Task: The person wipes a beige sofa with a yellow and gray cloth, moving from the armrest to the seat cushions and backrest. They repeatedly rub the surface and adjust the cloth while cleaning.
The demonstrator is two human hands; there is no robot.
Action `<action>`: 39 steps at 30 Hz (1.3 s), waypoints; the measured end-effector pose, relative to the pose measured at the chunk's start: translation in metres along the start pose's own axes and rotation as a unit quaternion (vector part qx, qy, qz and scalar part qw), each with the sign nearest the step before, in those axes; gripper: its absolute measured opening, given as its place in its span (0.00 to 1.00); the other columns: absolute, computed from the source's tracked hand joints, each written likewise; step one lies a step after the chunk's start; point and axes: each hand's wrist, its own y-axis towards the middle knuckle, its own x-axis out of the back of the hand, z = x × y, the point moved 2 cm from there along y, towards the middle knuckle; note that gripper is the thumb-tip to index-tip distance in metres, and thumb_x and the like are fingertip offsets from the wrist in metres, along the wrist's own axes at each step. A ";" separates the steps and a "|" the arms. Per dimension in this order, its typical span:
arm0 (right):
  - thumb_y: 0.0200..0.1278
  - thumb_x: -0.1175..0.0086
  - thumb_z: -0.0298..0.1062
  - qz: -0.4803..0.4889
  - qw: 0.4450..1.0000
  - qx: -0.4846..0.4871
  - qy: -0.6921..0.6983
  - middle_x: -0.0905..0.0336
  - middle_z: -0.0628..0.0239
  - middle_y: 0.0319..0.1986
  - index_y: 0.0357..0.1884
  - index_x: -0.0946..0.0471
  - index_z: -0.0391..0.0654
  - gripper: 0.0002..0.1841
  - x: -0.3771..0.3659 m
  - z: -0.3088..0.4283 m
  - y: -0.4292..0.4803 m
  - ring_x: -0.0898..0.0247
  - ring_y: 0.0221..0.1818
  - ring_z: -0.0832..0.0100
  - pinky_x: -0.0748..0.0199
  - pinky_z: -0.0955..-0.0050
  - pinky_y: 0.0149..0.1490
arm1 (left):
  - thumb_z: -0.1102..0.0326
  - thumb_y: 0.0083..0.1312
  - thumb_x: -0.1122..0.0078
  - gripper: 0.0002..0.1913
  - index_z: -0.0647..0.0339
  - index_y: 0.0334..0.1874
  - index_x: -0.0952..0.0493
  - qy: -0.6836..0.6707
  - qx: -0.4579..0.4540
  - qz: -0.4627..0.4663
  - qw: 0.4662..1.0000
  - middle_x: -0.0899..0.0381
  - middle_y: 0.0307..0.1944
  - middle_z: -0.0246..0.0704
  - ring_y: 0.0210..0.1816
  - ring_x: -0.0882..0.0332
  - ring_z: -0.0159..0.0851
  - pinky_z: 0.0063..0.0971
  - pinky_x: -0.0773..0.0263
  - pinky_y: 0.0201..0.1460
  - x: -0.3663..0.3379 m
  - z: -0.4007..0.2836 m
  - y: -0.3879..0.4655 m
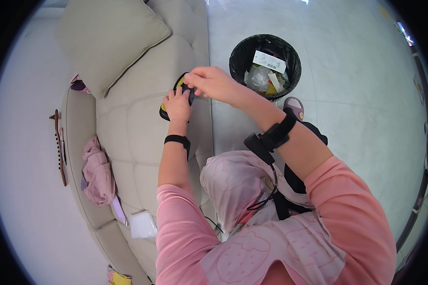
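A black and yellow item [163, 112], perhaps a shoe, lies on the beige sofa [142, 121] near its front edge. My left hand [178, 105] rests on top of it with the fingers spread, pressing its dark middle part. At the item's upper end is my right hand [207, 83], thumb and fingertips bent close together. Whether something thin is between those fingertips cannot be told. My hands cover much of the item.
A bin [233, 71] with a black liner, holding plastic, tags and scraps, stands on the pale floor right of the sofa. A beige cushion [114, 39], pink garment [97, 174] and clear plastic packet [142, 225] lie on the sofa. My shoe [294, 107] is below the bin.
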 end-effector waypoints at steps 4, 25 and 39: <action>0.77 0.53 0.54 -0.026 0.999 -0.016 0.015 0.18 0.67 0.49 0.54 0.19 0.42 0.24 0.009 0.004 0.012 0.23 0.44 0.75 0.25 0.72 0.49 | 0.63 0.56 0.32 0.11 0.45 0.42 0.13 0.078 -0.047 0.100 0.991 0.22 0.52 0.28 0.56 0.26 0.40 0.42 0.34 0.60 -0.014 -0.017 -0.012; 0.71 0.50 0.51 -0.023 0.955 0.048 -0.291 0.14 0.58 0.41 0.42 0.16 0.45 0.19 0.031 0.001 0.018 0.18 0.45 0.51 0.22 0.55 0.49 | 0.59 0.58 0.27 0.37 0.32 0.71 0.31 -0.078 0.102 0.128 0.983 0.34 0.67 0.31 0.67 0.33 0.46 0.51 0.30 0.65 0.027 0.032 -0.005; 0.68 0.43 0.48 0.206 0.822 0.008 -0.531 0.13 0.58 0.44 0.45 0.14 0.42 0.19 -0.008 -0.040 0.022 0.17 0.50 0.55 0.19 0.55 0.51 | 0.56 0.57 0.27 0.34 0.30 0.67 0.28 -0.077 0.121 0.146 0.979 0.32 0.65 0.30 0.67 0.32 0.45 0.50 0.30 0.64 0.019 0.026 0.000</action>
